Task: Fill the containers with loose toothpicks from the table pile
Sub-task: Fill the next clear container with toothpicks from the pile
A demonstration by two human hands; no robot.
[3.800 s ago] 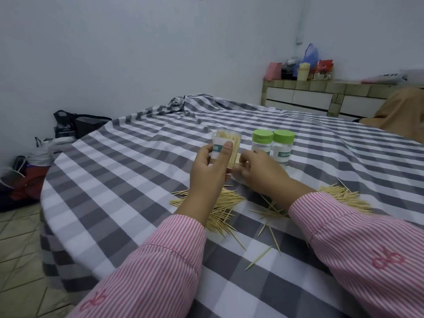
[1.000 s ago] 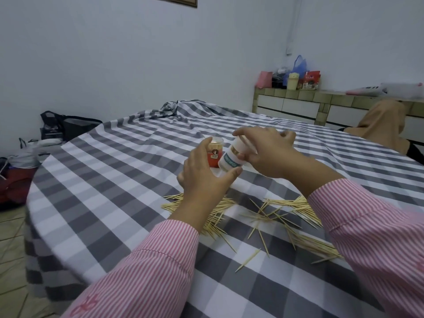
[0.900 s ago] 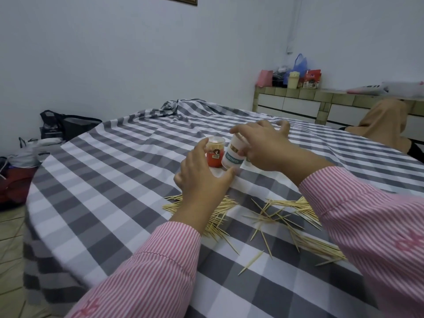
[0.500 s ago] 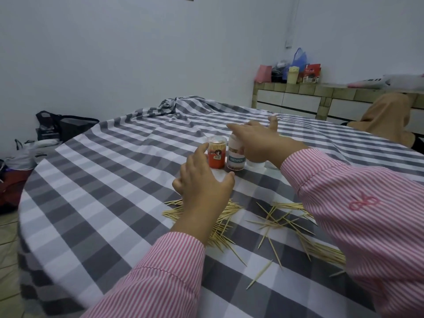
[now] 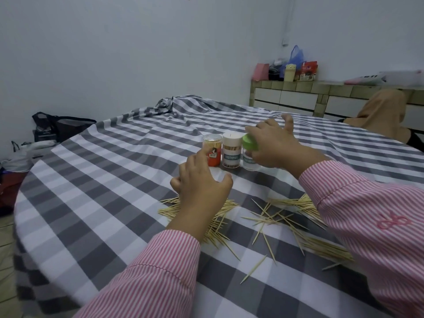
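Behind the right hand (image 5: 274, 145) at about 1 o'clock, a green-lidded jar (image 5: 250, 152) is half hidden, so only its lid and a bit of label show; the fingers curl round it with the little finger sticking up. Over at 12 o'clock the left hand (image 5: 202, 180) sits loosely curled, its fingertip touching the red jar (image 5: 213, 153) beside the white-capped jar (image 5: 232, 153), and its wrist covers part of the toothpick pile (image 5: 218, 216). More toothpicks (image 5: 298, 216) trail to 3 o'clock under the pink striped sleeve (image 5: 371, 216), all on a grey checked tablecloth (image 5: 91, 180), with a cluttered tiled counter (image 5: 298, 88) against the white wall.
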